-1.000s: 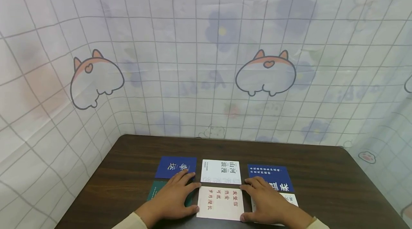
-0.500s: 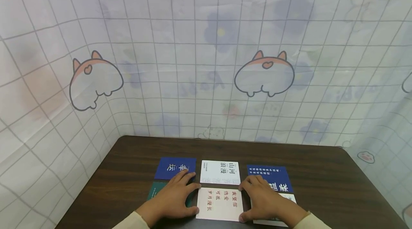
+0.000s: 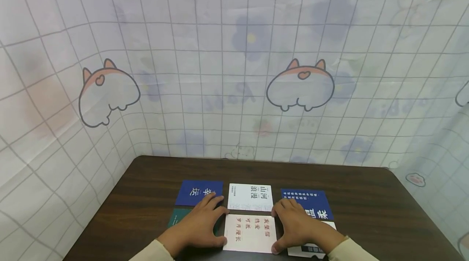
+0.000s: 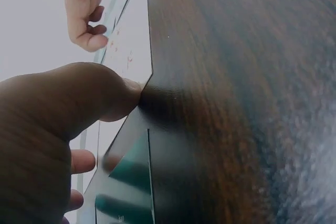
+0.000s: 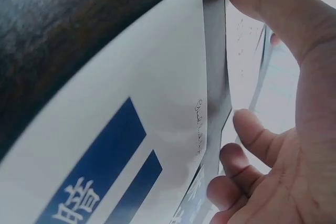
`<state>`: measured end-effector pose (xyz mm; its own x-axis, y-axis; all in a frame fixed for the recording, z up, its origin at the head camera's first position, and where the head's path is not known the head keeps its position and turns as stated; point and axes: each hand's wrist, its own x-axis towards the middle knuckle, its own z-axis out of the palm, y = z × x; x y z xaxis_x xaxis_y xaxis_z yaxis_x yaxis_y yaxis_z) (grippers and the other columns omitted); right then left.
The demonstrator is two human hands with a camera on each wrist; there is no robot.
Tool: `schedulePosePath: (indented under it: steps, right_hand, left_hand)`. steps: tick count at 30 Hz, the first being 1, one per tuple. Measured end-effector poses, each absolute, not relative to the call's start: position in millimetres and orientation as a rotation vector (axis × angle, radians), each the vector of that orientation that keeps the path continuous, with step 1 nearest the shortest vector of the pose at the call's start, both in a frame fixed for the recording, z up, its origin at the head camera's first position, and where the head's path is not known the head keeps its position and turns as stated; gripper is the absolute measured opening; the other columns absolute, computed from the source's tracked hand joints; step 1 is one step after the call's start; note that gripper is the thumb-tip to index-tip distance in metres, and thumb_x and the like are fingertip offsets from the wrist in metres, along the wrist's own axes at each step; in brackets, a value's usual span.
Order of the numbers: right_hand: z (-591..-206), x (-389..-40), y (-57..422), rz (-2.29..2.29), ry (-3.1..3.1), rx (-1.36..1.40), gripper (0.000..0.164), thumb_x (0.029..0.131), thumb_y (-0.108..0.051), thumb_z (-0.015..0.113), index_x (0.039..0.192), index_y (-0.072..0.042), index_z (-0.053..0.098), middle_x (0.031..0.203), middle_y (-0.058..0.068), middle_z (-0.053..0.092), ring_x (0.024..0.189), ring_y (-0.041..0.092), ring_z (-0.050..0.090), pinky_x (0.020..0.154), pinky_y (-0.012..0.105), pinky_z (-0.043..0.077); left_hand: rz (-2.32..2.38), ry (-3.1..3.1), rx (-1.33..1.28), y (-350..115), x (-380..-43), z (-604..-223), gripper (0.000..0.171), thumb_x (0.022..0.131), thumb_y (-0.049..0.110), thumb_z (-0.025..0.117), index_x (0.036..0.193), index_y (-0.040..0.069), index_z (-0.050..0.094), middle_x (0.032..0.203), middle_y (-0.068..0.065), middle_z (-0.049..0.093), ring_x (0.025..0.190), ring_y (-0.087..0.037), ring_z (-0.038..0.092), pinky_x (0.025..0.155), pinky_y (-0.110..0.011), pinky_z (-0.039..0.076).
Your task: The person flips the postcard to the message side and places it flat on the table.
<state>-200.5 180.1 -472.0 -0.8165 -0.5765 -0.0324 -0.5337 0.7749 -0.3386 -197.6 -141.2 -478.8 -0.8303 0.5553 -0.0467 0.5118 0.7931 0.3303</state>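
A pale card with red characters [image 3: 250, 241] lies flat on the dark wood-grain table between my two hands. My left hand [image 3: 199, 222] has its thumb at the card's lower left corner and its index finger at the upper left one. On the opposite edge, my right hand [image 3: 298, 224] touches near both right corners with thumb and forefinger. Under the left hand lies a green card [image 3: 178, 215], partly covered. The right hand hovers over a white card with dark blue bars [image 5: 157, 77], largely hidden by it in the head view.
Behind, a blue card [image 3: 199, 191], a white card with black characters [image 3: 250, 196] and another blue card [image 3: 305, 200] form a row. The dark table [image 3: 370, 200] extends to both sides, up to a grid-patterned curtain [image 3: 234, 69].
My right hand has shifted slightly left, its index finger drawing in to the pale card's edge, baring more of the white card beneath. The left hand stays almost still.
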Motion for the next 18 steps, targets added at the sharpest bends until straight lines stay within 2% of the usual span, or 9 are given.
schedulePosePath:
  steps: [7,10,15,18]
  right_hand:
    - [-472.6,-198.7,180.5,-0.503,2.843,-0.886,0.086,0.052,-0.062,0.094,0.112,-0.013,0.056,0.107,-0.001,0.049,0.102,0.022,0.043,0.093,0.053,0.04]
    - [-473.6,-197.3,181.1,-0.533,2.846,-0.881,0.088,0.052,-0.061,0.094,0.114,-0.012,0.056,0.106,-0.001,0.05,0.1,0.021,0.043,0.094,0.054,0.04]
    - [-477.2,-193.5,182.1,-0.604,2.878,-0.864,0.089,0.051,-0.058,0.096,0.116,-0.011,0.055,0.107,-0.002,0.053,0.099,0.019,0.044,0.094,0.052,0.041]
    - [-478.5,-190.5,182.2,-0.641,2.904,-0.854,0.089,0.051,-0.056,0.097,0.117,-0.012,0.055,0.107,-0.003,0.054,0.099,0.018,0.045,0.093,0.052,0.042]
  left_hand:
    - [0.448,2.854,0.866,-141.7,-197.8,-480.8,0.069,0.079,0.058,0.077,0.136,0.021,0.064,0.158,-0.01,0.04,0.15,-0.038,0.025,0.113,-0.063,0.029]
    - [0.446,2.882,0.918,-142.6,-197.4,-481.5,0.069,0.079,0.057,0.078,0.135,0.019,0.063,0.154,-0.007,0.046,0.147,-0.035,0.031,0.113,-0.06,0.031]
    - [0.453,2.926,0.97,-142.5,-196.6,-481.6,0.069,0.077,0.055,0.084,0.132,0.017,0.065,0.133,0.004,0.062,0.128,-0.02,0.049,0.11,-0.05,0.037]
    - [0.517,2.928,0.95,-141.9,-196.5,-482.2,0.069,0.074,0.053,0.087,0.129,0.017,0.066,0.116,0.012,0.065,0.109,-0.012,0.052,0.1,-0.043,0.042]
